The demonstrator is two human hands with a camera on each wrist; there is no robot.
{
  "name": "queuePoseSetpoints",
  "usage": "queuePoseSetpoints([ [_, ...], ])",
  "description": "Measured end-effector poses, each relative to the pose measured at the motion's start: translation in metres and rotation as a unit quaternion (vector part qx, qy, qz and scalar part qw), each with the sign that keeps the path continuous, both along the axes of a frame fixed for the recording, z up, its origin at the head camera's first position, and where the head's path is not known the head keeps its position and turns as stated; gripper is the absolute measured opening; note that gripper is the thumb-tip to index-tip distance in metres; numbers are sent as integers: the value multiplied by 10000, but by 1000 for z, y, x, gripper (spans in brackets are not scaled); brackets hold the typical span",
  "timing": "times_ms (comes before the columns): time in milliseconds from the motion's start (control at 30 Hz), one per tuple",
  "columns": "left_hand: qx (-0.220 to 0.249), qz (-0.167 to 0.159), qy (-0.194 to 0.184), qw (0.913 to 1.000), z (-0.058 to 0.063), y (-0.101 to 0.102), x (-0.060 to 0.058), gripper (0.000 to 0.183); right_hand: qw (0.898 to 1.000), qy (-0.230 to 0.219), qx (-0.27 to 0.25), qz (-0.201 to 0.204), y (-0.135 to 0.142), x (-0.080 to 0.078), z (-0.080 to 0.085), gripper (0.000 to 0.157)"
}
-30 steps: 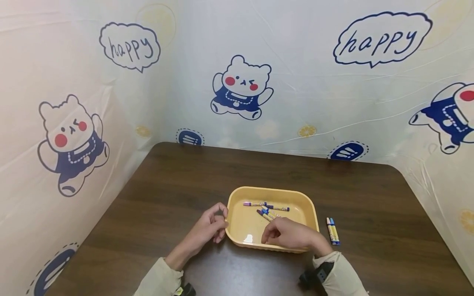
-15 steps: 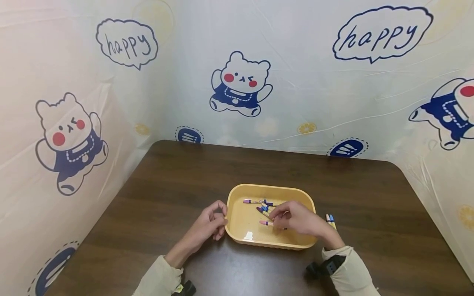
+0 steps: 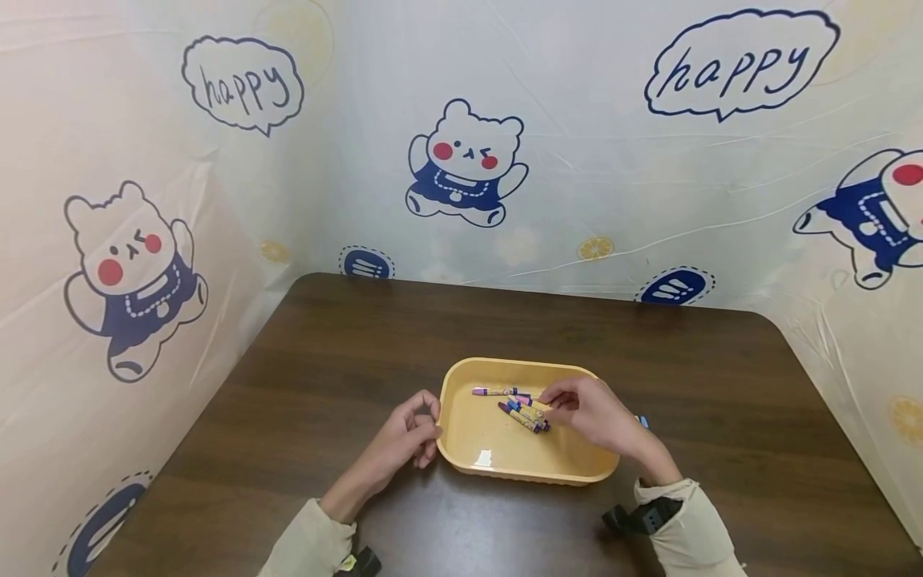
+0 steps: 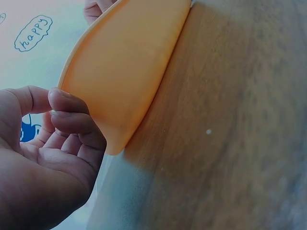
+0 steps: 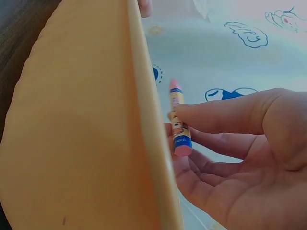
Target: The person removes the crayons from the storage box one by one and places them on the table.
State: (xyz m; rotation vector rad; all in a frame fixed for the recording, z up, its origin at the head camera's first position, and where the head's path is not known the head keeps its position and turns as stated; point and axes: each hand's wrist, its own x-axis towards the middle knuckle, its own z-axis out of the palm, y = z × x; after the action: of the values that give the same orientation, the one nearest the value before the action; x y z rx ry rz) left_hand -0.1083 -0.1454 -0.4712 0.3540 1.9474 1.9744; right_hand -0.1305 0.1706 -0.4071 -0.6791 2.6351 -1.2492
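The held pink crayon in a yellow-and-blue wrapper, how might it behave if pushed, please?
The pink crayon in the right hand looks straight, so probably stiff. Its slimness suggests lightness. Its angular end hints at flat sides that may limit rolling.

smooth plastic tray (image 3: 469, 437), paper-wrapped crayons (image 3: 521, 419), wood-grained table (image 3: 360, 344)

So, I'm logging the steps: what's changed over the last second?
The right hand has moved from the tray's near side toward its far side, and the pink crayon has come into view in its grip, near the crayon pile. The left hand still holds the left edge; the tray and the lilac crayon stayed put.
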Motion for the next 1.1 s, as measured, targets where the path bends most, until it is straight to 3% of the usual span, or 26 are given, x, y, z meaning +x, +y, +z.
queuePoseSetpoints([
  [233, 35, -35, 43, 10000, -2, -1, 0, 14, 9983, 4, -105, -575, -3, 2, 5, 12],
  [467, 49, -42, 25, 10000, -5, -1, 0, 17, 9961, 50, 17, -877, -5, 4, 9, 11],
  [733, 29, -17, -19, 10000, -4, 0, 0, 18, 9950, 12, 117, -991, -3, 5, 13, 10],
  [1100, 15, 1, -169, 9999, -1, 0, 1, 19, 9953, 35, -213, -942, -3, 13, 18, 9],
])
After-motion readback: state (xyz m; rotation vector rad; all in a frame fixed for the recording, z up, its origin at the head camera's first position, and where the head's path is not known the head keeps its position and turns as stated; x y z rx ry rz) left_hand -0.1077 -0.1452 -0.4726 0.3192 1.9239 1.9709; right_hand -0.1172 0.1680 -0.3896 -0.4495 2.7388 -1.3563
